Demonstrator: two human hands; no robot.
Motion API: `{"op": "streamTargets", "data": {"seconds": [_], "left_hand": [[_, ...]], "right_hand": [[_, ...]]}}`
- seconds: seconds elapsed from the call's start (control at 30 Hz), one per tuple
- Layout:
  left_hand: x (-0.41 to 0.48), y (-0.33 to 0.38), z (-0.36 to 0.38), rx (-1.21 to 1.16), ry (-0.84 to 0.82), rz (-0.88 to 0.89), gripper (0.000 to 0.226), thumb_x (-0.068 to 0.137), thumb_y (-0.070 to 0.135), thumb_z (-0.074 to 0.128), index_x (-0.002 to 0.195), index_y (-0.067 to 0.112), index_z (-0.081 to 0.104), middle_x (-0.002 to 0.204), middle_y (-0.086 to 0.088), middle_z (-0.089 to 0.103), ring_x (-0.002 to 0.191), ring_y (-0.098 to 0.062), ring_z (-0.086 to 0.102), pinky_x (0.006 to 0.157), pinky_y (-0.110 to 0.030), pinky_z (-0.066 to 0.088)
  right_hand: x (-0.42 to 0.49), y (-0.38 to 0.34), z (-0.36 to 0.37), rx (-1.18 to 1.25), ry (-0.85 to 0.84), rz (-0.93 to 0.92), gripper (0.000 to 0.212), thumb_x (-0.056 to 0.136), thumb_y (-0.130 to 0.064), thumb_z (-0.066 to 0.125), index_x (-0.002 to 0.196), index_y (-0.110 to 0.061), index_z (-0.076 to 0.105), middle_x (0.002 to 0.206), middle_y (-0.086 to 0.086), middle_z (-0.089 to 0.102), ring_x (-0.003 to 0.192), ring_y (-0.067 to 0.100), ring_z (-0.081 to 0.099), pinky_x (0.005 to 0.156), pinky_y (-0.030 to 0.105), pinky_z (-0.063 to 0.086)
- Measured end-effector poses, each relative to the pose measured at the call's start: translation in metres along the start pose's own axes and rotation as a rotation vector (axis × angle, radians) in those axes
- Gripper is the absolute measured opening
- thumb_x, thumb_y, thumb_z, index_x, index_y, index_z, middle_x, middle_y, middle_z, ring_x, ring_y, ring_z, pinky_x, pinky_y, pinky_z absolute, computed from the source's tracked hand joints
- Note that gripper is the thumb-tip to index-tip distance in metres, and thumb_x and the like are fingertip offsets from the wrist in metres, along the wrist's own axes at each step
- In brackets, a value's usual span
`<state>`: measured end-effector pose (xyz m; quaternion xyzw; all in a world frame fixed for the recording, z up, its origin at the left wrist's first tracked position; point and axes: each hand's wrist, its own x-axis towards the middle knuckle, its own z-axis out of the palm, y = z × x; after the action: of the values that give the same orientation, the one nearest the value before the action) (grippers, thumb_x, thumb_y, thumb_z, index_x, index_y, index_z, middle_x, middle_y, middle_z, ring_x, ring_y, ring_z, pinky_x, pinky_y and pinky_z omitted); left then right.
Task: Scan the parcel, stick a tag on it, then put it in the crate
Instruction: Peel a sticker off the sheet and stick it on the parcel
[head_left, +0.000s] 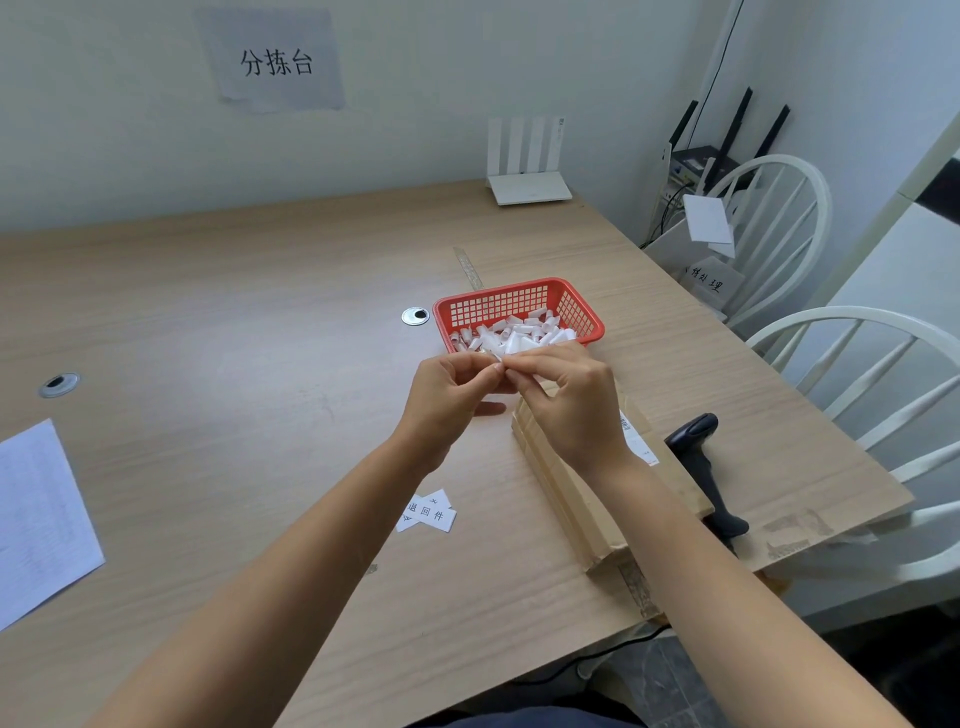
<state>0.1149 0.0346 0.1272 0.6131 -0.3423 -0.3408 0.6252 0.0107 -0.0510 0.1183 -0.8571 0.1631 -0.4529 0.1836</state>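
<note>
Both forearms reach out to where the left hand (448, 396) and right hand (570, 400) pinch a small white tag (497, 360) together, parcel (576, 493) lying right under the right wrist, so I'd peel slowly, keeping it flat.

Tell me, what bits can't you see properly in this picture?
Head view only:
- Tag: pinched between left hand and right hand; fingers hide it.
- Parcel label: partly under the right wrist, print too small.
- Barcode scanner: handle end behind the parcel.
- Printed sheet: cut off by left edge.
</note>
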Motion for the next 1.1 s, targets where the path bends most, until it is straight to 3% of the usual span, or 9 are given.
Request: {"op": "streamTargets", "data": {"seconds": [0.23, 0.4, 0.57, 0.67, 0.83, 0.93, 1.1], "left_hand": [[-0.001, 0.001, 0.001, 0.016, 0.049, -0.011, 0.026, 0.088, 0.002, 0.053, 0.070, 0.015, 0.067, 0.062, 0.005, 0.069, 0.059, -0.003, 0.069, 0.056, -0.014, 0.055], [-0.001, 0.002, 0.003, 0.207, 0.070, 0.029, 0.020, 0.086, 0.002, 0.054, 0.075, 0.009, 0.068, 0.068, -0.003, 0.065, 0.063, -0.010, 0.063, 0.058, -0.011, 0.054], [-0.002, 0.003, 0.003, 0.180, 0.075, 0.041, 0.014, 0.082, -0.002, 0.057, 0.078, 0.003, 0.070, 0.076, -0.016, 0.066, 0.073, -0.025, 0.063, 0.077, -0.034, 0.057], [-0.003, 0.003, 0.002, 0.173, 0.055, 0.046, 0.018, 0.081, -0.004, 0.058, 0.071, 0.007, 0.070, 0.077, -0.016, 0.066, 0.075, -0.028, 0.062, 0.081, -0.041, 0.056], [-0.003, 0.000, 0.002, 0.196, 0.076, 0.070, 0.017, 0.079, -0.005, 0.059, 0.071, 0.006, 0.069, 0.069, -0.011, 0.065, 0.069, -0.023, 0.061, 0.071, -0.033, 0.054], [-0.002, -0.002, 0.001, 0.198, 0.079, 0.073, 0.021, 0.079, -0.005, 0.058, 0.068, 0.009, 0.069, 0.067, -0.009, 0.064, 0.067, -0.022, 0.060, 0.068, -0.029, 0.052], [0.000, -0.005, 0.000, 0.217, 0.059, 0.069, 0.026, 0.080, -0.003, 0.058, 0.064, 0.015, 0.067, 0.069, -0.011, 0.065, 0.071, -0.024, 0.060, 0.070, -0.033, 0.051]], "right_hand": [[-0.002, -0.002, 0.000, -0.042, -0.016, 0.011, 0.012, 0.073, -0.004, 0.072, 0.085, -0.004, 0.075, 0.078, 0.011, 0.077, 0.074, 0.029, 0.069, 0.067, 0.037, 0.057], [-0.004, -0.005, 0.001, -0.226, 0.000, -0.030, 0.006, 0.071, -0.015, 0.072, 0.075, -0.010, 0.075, 0.069, 0.005, 0.076, 0.065, 0.025, 0.068, 0.052, 0.031, 0.056], [-0.003, -0.007, 0.002, -0.266, 0.007, -0.024, 0.007, 0.070, -0.015, 0.071, 0.066, -0.010, 0.072, 0.061, 0.004, 0.072, 0.058, 0.022, 0.066, 0.046, 0.027, 0.052], [-0.004, -0.008, 0.002, -0.280, 0.023, -0.021, 0.009, 0.069, -0.015, 0.071, 0.062, -0.011, 0.069, 0.058, 0.003, 0.070, 0.055, 0.021, 0.065, 0.045, 0.024, 0.046], [-0.004, -0.010, 0.006, -0.256, 0.056, 0.018, 0.010, 0.067, -0.015, 0.070, 0.059, -0.012, 0.065, 0.054, 0.001, 0.068, 0.053, 0.019, 0.063, 0.048, 0.017, 0.034], [-0.004, -0.009, 0.009, -0.196, 0.080, 0.047, 0.012, 0.070, -0.016, 0.066, 0.059, -0.010, 0.065, 0.055, 0.003, 0.069, 0.053, 0.021, 0.064, 0.046, 0.023, 0.045], [-0.007, -0.006, 0.011, -0.139, 0.066, 0.106, 0.009, 0.069, -0.012, 0.066, 0.061, -0.007, 0.066, 0.057, 0.006, 0.069, 0.054, 0.023, 0.064, 0.049, 0.029, 0.048]]}}
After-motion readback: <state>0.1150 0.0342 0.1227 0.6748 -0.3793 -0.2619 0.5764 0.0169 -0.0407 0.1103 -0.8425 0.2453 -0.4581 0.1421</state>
